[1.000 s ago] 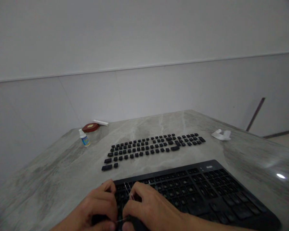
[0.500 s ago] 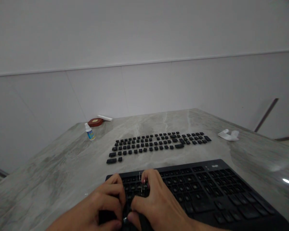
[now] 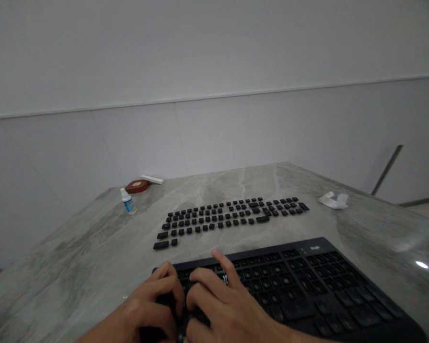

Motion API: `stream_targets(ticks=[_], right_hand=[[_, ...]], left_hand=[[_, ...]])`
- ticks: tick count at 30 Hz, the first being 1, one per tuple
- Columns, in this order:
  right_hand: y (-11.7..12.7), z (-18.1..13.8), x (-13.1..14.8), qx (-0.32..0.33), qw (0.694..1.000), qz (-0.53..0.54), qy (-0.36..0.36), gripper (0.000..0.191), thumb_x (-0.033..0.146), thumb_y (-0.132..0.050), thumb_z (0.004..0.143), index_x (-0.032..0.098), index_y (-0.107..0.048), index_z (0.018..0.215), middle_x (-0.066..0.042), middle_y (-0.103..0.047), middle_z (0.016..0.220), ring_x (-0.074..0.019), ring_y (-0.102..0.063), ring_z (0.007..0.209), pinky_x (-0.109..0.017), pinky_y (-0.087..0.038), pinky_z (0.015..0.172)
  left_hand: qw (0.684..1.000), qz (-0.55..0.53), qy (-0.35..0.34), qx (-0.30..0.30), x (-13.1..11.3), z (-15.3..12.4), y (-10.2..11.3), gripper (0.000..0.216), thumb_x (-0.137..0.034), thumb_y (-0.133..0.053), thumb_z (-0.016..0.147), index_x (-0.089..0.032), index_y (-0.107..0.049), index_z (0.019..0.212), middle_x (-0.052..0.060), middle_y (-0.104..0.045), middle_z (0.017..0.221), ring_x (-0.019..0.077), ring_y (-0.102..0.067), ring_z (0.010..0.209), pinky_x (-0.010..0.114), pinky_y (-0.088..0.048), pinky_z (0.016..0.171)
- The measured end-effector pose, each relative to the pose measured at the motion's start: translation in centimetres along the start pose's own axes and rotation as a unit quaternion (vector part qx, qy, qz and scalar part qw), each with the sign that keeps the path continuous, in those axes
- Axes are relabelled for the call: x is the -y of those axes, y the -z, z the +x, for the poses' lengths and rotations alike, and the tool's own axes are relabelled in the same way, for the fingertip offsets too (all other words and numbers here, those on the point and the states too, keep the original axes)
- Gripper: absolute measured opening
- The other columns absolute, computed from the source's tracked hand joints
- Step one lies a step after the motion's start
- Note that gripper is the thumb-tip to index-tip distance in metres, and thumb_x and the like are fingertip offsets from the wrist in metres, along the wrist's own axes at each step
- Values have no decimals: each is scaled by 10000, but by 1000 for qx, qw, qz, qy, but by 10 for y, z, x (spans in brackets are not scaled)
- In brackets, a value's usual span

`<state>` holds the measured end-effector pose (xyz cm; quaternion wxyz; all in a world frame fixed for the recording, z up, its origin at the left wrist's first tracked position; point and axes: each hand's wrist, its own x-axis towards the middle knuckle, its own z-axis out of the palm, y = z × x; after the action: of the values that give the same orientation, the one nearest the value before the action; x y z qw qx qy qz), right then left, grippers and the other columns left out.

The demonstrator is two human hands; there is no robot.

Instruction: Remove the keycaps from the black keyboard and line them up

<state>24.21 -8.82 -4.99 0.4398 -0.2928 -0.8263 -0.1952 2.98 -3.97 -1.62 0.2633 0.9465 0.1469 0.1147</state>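
A black keyboard [image 3: 296,307] with many bare key sockets lies in front of me, tilted across the lower right. My left hand [image 3: 153,300] is curled over its left end, with bent fingertips down at the keys; what they grip is hidden. Close beside it, my right hand [image 3: 223,302] is closed over the left key area, its index finger raised and outstretched. A metal glint from what looks like a wire keycap puller [image 3: 225,279] shows between its fingers; the rest is covered. Beyond the keyboard, removed black keycaps [image 3: 207,218] lie in rows on the table.
The grey marbled table [image 3: 93,257] runs back to a pale wall. A small spray bottle [image 3: 129,203], a reddish-brown box [image 3: 137,186] and a white strip [image 3: 152,179] stand at the back left. Crumpled white tissue [image 3: 334,201] lies at the right.
My right hand has turned over and its index finger has lifted away; the puller's upright wires are now mostly covered. My left hand stays at the keyboard's left end. The view has shifted slightly.
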Motion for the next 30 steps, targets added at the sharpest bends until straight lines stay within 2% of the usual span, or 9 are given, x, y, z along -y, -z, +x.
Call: stream_targets(ticks=[2, 5, 7, 9, 15, 18, 21, 26, 30], right_hand=[[-4, -1, 2, -15, 1000, -2, 15, 387, 160, -407, 970, 175, -467, 588, 40, -498, 578, -129, -451, 663, -422, -196, 1089], [-8, -4, 4, -13, 999, -3, 46, 375, 107, -395, 943, 177, -432, 577, 40, -467, 524, -136, -352, 553, -364, -328, 838], [-10, -6, 4, -6, 998, 3, 57, 334, 101, -435, 919, 179, -428, 595, 43, -473, 516, -139, -338, 530, -341, -305, 703], [-12, -9, 4, 1, 998, 8, 63, 306, 111, -468, 906, 180, -417, 612, 51, -478, 511, -134, -331, 507, -332, -279, 649], [-26, -22, 4, 93, 993, 16, 73, 217, 193, -489, 908, 198, -415, 705, 75, -510, 508, -114, -304, 422, -315, -229, 571], [-33, -27, 3, 194, 979, 31, 55, 239, 283, -524, 917, 204, -423, 715, 71, -554, 540, -108, -361, 431, -310, -227, 578], [-30, -24, 3, 271, 962, 15, 28, 264, 315, -548, 905, 198, -457, 687, 56, -589, 555, -117, -400, 441, -313, -209, 562], [-19, -15, 2, 333, 942, 47, -20, 245, 329, -553, 927, 179, -526, 735, 43, -656, 617, -109, -451, 454, -312, -174, 527], [-13, -9, -1, 378, 919, 92, -60, 185, 320, -595, 912, 165, -573, 813, 24, -703, 692, -129, -592, 563, -300, -221, 548]], left_hand=[[1000, -4, 7, 7, 2, -1, -1, 128, -95, -607, 811, -204, -670, 834, 49, -584, 1013, 216, -480, 1030, 395, -383, 1008], [1000, -19, 18, 10, 3, 0, -2, 152, -56, -605, 763, -189, -648, 822, 42, -574, 1009, 214, -483, 1032, 416, -371, 1013], [999, -31, 29, 14, 3, 1, -2, 159, -35, -610, 736, -180, -628, 797, 33, -571, 989, 207, -490, 1019, 417, -367, 1012], [999, -35, 34, 22, 4, 3, -2, 144, -40, -627, 730, -177, -614, 771, 25, -579, 975, 205, -493, 1015, 434, -338, 1039], [999, -43, 23, 19, 16, -2, -8, 86, -103, -593, 823, -188, -589, 808, 30, -603, 959, 198, -501, 1011, 375, -380, 992], [998, -59, 10, 11, 23, -5, -13, 62, -132, -597, 848, -188, -578, 827, 31, -606, 941, 195, -507, 995, 361, -389, 967], [997, -77, 15, -4, 22, -3, -14, 103, -88, -601, 824, -187, -573, 829, 21, -605, 929, 186, -510, 977, 341, -400, 931], [996, -84, 27, -11, 9, 5, -7, 222, 33, -579, 740, -176, -593, 813, 10, -623, 869, 177, -523, 932, 315, -420, 861], [996, -86, 11, -10, 8, 5, -5, 164, -29, -632, 783, -188, -658, 816, 18, -650, 867, 179, -532, 936, 325, -432, 853]])
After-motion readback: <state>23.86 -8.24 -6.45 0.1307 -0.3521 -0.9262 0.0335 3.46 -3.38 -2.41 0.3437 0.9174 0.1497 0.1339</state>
